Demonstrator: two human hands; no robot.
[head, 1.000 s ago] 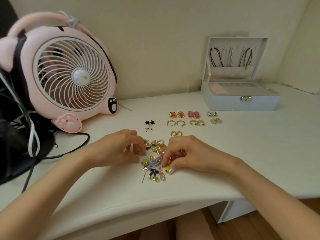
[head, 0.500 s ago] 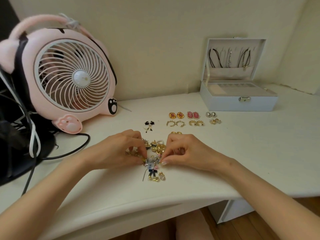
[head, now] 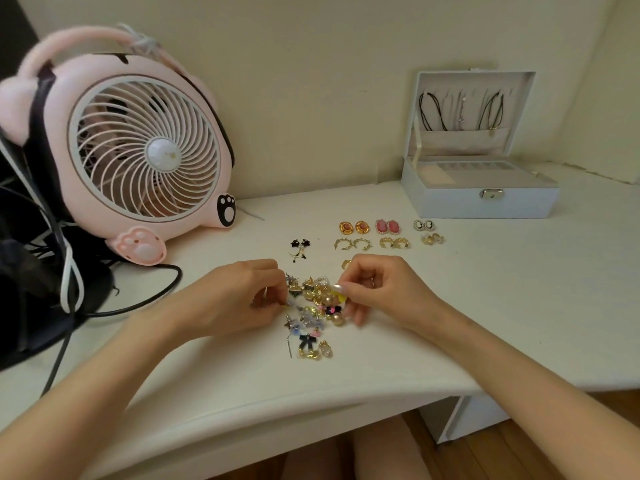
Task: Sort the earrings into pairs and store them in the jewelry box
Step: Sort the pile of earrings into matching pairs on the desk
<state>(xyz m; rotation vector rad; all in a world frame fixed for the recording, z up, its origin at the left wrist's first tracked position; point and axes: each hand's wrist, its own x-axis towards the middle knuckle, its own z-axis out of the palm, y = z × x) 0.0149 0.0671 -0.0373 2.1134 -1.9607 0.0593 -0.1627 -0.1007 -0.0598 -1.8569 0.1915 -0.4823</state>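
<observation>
Unsorted earrings [head: 313, 308] lie heaped at the tabletop [head: 485, 306] centre, between both hands. The right hand [head: 384, 289] pinches a yellow earring [head: 341, 298] over the heap. The left hand [head: 239, 296] has its fingers curled at the heap's left edge; what it holds cannot be told. Several sorted pairs [head: 388, 226] lie in rows beyond. The jewelry box [head: 485, 204] stands open behind them, with no earrings visibly stored. Judgement: pairing partly done, storing outstanding.

Soft, even light; edges bowed (wide lens); fingertips perhaps blurred.
</observation>
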